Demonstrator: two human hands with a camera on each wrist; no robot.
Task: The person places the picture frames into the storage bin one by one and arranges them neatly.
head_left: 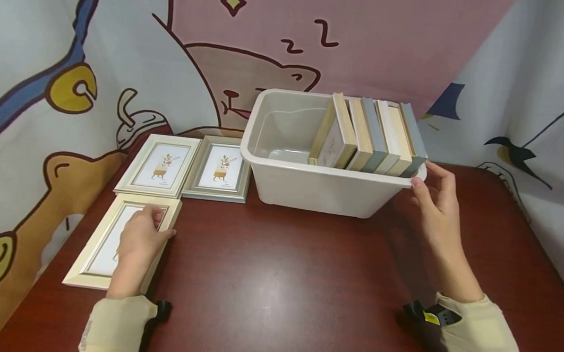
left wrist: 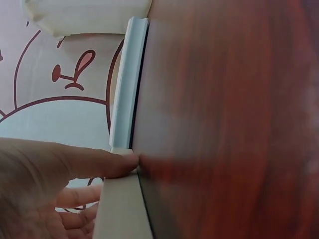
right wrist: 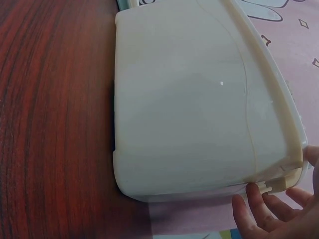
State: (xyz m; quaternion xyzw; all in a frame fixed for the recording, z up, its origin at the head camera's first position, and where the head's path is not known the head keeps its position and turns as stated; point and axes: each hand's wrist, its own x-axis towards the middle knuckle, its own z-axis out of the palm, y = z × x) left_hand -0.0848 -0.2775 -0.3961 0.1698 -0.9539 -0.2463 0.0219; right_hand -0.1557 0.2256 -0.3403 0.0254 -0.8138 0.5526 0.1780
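Note:
A cream picture frame [head_left: 77, 279] lies face up at the left front, with my left hand [head_left: 140, 237] over it. The left thumb [left wrist: 119, 164] touches the frame's outer edge, while the other fingers stay loosely bent above its face. At the right end of a pale plastic bin [head_left: 310, 191], my right hand [head_left: 438, 205] grips the corner of the rim, thumb on the near side and fingers around the end. Several picture frames [head_left: 370, 141] in cream and blue-grey stand on edge in the bin's right half.
Behind the cream frame lie a white picture frame [head_left: 133, 184] and a silver-grey picture frame [head_left: 214, 196], side by side. The bin stands right of them on the dark red table [head_left: 267, 281]. A printed cloth [head_left: 389, 38] hangs behind the table.

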